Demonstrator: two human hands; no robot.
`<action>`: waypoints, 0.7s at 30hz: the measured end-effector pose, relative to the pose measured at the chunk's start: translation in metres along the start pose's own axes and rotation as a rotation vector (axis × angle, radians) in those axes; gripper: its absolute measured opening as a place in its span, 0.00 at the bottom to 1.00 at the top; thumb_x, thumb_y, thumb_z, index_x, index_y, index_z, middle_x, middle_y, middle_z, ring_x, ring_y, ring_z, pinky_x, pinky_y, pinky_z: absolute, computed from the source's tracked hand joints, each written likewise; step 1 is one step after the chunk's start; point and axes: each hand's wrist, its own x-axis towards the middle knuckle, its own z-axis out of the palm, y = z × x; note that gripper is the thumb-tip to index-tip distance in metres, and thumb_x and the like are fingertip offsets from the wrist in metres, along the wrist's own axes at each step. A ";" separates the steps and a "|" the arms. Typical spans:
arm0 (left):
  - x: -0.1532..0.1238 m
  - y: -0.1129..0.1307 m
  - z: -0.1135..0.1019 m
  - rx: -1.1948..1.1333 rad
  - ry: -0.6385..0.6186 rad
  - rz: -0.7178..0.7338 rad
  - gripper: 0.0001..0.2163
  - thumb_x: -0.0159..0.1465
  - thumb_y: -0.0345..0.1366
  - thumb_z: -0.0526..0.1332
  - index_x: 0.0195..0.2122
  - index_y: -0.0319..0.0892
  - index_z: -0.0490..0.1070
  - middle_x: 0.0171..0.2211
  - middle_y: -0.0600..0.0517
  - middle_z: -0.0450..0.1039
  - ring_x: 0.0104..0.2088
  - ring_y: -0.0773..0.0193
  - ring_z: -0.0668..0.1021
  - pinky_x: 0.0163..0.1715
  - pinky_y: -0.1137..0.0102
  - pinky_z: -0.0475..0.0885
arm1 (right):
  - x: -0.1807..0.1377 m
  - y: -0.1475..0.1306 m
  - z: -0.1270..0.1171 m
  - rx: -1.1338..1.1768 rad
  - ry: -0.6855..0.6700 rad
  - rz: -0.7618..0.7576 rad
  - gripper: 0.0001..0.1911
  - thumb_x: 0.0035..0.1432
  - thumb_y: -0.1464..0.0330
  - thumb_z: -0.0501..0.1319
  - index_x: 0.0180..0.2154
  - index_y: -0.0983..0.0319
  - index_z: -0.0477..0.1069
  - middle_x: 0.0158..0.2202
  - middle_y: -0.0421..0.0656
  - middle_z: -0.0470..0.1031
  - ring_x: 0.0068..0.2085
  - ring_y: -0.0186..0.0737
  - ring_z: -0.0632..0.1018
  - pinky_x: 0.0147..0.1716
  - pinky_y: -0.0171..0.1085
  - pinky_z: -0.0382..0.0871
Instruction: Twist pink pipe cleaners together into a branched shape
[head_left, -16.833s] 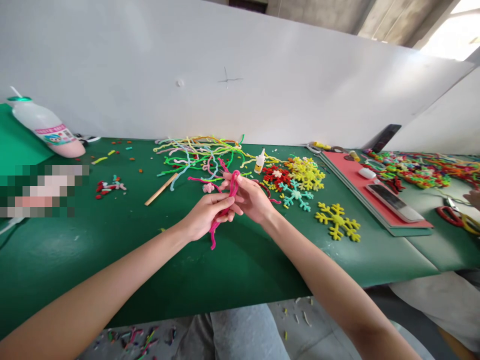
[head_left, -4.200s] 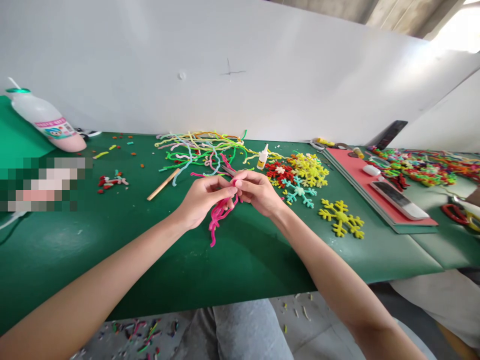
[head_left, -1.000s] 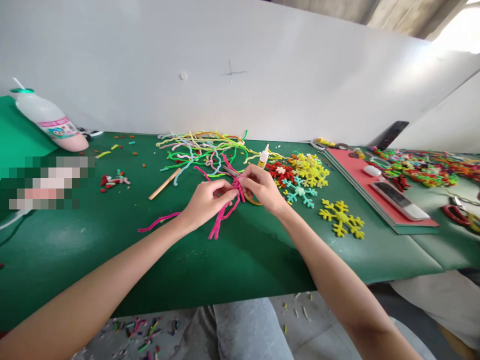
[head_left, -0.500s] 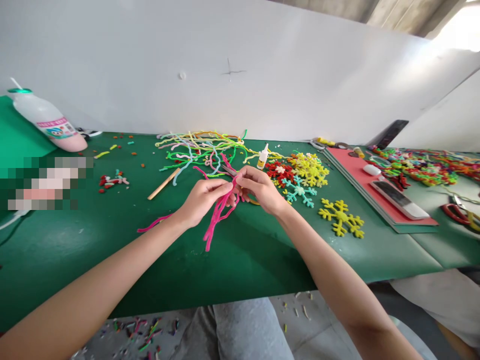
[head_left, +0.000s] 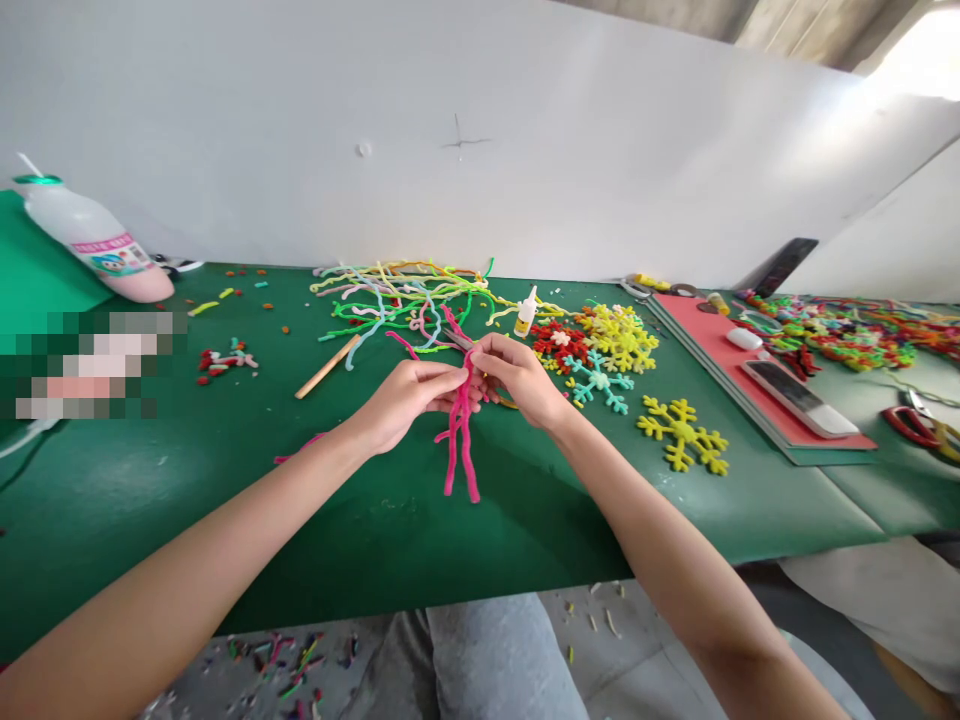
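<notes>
Bright pink pipe cleaners (head_left: pixel 466 450) are pinched together in front of me, their loose ends hanging down over the green table. My left hand (head_left: pixel 412 395) is closed on the bundle from the left, thumb against forefinger. From the other side my right hand (head_left: pixel 517 375) pinches the same bundle near its upper part. Scissors (head_left: pixel 457 339) show their blades just above the fingers and a bit of yellowish handle below my right hand; whether they are held or lying there I cannot tell. Another pink pipe cleaner (head_left: pixel 300 448) lies partly behind my left forearm.
Loose pastel and green pipe cleaners (head_left: pixel 375 295) lie at the back beside a wooden stick (head_left: pixel 328 367) and a glue bottle (head_left: pixel 526 313). Right of my hands are snowflakes, including a yellow one (head_left: pixel 682 436), and a phone (head_left: pixel 799 398) on red folders. A drink bottle (head_left: pixel 97 240) leans at left.
The hanging ends of the pink pipe cleaners have swung to the right and now point nearly straight down, spread into separate strands. Both hands have stayed almost in place.
</notes>
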 end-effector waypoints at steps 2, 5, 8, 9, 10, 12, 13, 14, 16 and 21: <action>0.000 -0.001 0.001 -0.076 -0.027 -0.046 0.12 0.61 0.43 0.65 0.35 0.37 0.78 0.33 0.45 0.79 0.34 0.58 0.81 0.39 0.65 0.75 | 0.000 0.001 0.002 -0.001 0.021 -0.003 0.12 0.57 0.60 0.62 0.31 0.62 0.64 0.21 0.35 0.65 0.20 0.28 0.66 0.17 0.29 0.58; 0.001 -0.002 0.002 -0.086 -0.005 -0.044 0.12 0.61 0.42 0.65 0.34 0.37 0.78 0.32 0.46 0.78 0.34 0.60 0.80 0.38 0.66 0.74 | 0.001 0.002 0.002 -0.032 0.019 -0.025 0.12 0.58 0.61 0.61 0.31 0.62 0.64 0.21 0.34 0.65 0.20 0.28 0.66 0.17 0.30 0.57; 0.000 0.000 0.002 -0.018 0.031 0.008 0.11 0.62 0.41 0.64 0.30 0.37 0.75 0.28 0.50 0.75 0.29 0.66 0.77 0.33 0.70 0.71 | 0.000 0.001 0.000 -0.084 0.000 -0.069 0.11 0.59 0.61 0.60 0.32 0.61 0.64 0.22 0.34 0.64 0.20 0.29 0.66 0.17 0.30 0.57; -0.001 0.001 0.002 0.033 0.038 0.039 0.11 0.63 0.40 0.63 0.29 0.38 0.74 0.26 0.52 0.74 0.27 0.67 0.75 0.32 0.71 0.70 | -0.001 0.000 0.000 -0.111 -0.009 -0.084 0.11 0.60 0.61 0.59 0.32 0.61 0.63 0.22 0.34 0.64 0.20 0.29 0.65 0.17 0.30 0.57; -0.001 0.002 0.002 0.092 0.039 0.070 0.11 0.64 0.40 0.62 0.28 0.38 0.73 0.24 0.53 0.72 0.26 0.69 0.74 0.31 0.71 0.68 | -0.001 0.000 -0.001 -0.148 -0.018 -0.102 0.10 0.61 0.61 0.58 0.32 0.61 0.63 0.22 0.34 0.64 0.20 0.29 0.65 0.18 0.30 0.57; -0.002 0.004 0.001 0.215 0.032 0.116 0.12 0.65 0.40 0.60 0.27 0.39 0.71 0.22 0.55 0.69 0.25 0.70 0.72 0.30 0.72 0.66 | -0.003 -0.001 -0.001 -0.255 -0.029 -0.149 0.09 0.62 0.63 0.57 0.32 0.61 0.63 0.22 0.34 0.63 0.22 0.29 0.64 0.20 0.31 0.57; -0.002 0.004 0.001 0.266 0.033 0.126 0.13 0.65 0.41 0.59 0.27 0.39 0.71 0.22 0.55 0.68 0.24 0.70 0.70 0.28 0.72 0.64 | -0.003 -0.001 -0.001 -0.313 -0.031 -0.175 0.09 0.62 0.65 0.57 0.31 0.61 0.63 0.23 0.35 0.62 0.23 0.29 0.64 0.22 0.31 0.57; -0.002 0.004 0.001 0.307 0.038 0.128 0.13 0.66 0.41 0.59 0.27 0.39 0.70 0.22 0.55 0.68 0.23 0.71 0.69 0.26 0.73 0.62 | -0.003 -0.001 -0.001 -0.364 -0.032 -0.198 0.08 0.62 0.66 0.56 0.31 0.61 0.63 0.23 0.35 0.62 0.24 0.29 0.64 0.23 0.31 0.57; -0.002 0.004 0.000 0.351 0.058 0.125 0.13 0.66 0.41 0.59 0.28 0.39 0.70 0.23 0.55 0.67 0.22 0.73 0.65 0.22 0.74 0.57 | -0.004 -0.001 -0.002 -0.412 -0.041 -0.222 0.08 0.63 0.67 0.56 0.31 0.62 0.64 0.24 0.35 0.62 0.25 0.30 0.63 0.24 0.31 0.57; 0.000 0.005 -0.007 0.075 0.003 0.030 0.11 0.64 0.38 0.61 0.28 0.36 0.72 0.22 0.55 0.63 0.20 0.75 0.60 0.19 0.75 0.51 | -0.004 -0.002 -0.005 -0.294 -0.093 -0.216 0.08 0.65 0.65 0.54 0.34 0.61 0.64 0.26 0.37 0.66 0.25 0.30 0.65 0.25 0.32 0.59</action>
